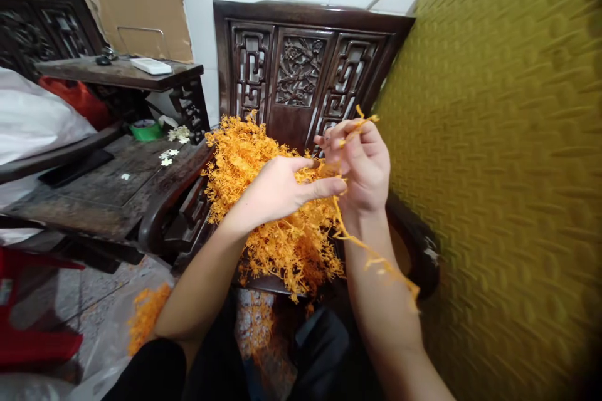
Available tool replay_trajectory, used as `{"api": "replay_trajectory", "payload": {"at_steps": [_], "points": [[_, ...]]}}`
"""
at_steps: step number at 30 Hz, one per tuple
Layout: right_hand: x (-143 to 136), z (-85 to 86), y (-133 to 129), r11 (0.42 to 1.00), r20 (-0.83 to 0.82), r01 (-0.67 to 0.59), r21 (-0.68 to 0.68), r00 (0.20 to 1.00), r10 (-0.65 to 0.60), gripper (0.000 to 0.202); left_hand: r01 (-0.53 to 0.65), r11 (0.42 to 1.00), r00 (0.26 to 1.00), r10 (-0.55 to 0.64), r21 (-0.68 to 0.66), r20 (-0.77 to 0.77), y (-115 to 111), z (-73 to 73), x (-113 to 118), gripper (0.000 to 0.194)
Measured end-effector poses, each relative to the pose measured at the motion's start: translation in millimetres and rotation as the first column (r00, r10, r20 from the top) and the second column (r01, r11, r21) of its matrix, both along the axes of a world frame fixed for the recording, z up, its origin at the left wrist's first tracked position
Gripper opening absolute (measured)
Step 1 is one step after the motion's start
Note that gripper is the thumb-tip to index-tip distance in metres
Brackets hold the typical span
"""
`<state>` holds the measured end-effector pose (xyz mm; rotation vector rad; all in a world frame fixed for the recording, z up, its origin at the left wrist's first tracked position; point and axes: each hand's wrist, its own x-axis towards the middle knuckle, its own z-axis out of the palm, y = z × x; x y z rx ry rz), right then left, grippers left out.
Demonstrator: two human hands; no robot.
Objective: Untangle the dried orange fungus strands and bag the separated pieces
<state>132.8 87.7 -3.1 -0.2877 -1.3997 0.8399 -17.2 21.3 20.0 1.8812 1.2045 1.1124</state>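
Note:
A large heap of orange branching plastic sprigs (235, 163) covers the seat of a dark carved wooden chair (294, 119). Above the heap's right side, my left hand (294, 187) reaches in from the left, thumb and fingers closed around part of an orange stem. Beside it, my right hand (361, 163) is raised with its fingers curled on an orange piece whose tip sticks out at the top. From between the hands a thin orange strand (367, 254) hangs down to the right, across my right forearm.
At the left, a wooden side table (108, 70) bears a white box. Green tape (145, 130) and pale flower pieces lie on a lower surface. A yellow textured mat (484, 156) stands at the right. A red stool (37, 319) and a plastic bag with orange pieces are lower left.

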Motion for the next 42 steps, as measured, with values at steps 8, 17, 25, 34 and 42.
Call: {"api": "replay_trajectory", "payload": {"at_steps": [8, 17, 25, 34, 42], "points": [[3.5, 2.1, -13.6, 1.000, 0.095, -0.028, -0.013, 0.995, 0.029, 0.021, 0.136, 0.991, 0.989, -0.136, 0.019, 0.054, 11.0, -4.7, -4.8, 0.040], [13.1, 15.0, -18.5, 0.991, 0.171, 0.084, -0.107, 0.983, -0.065, 0.040, 0.057, 0.993, 0.969, -0.080, 0.103, 0.236, 17.1, -9.0, -5.1, 0.038], [10.6, 19.4, -38.9, 0.966, 0.394, -0.004, -0.258, 0.913, 0.109, 0.062, 0.011, 0.999, 0.877, -0.031, 0.044, 0.479, 24.1, -12.3, -6.1, 0.045], [28.8, 31.6, -44.9, 0.965, 0.399, -0.046, -0.260, 0.904, 0.150, 0.029, -0.107, 0.982, 0.925, 0.042, 0.153, 0.378, 25.0, -11.5, -22.8, 0.034], [18.3, 25.0, -38.3, 0.948, 0.443, 0.040, -0.317, 0.890, 0.110, 0.049, -0.035, 0.942, 0.998, 0.016, 0.334, 0.062, 20.6, -8.4, -22.8, 0.008]]}}
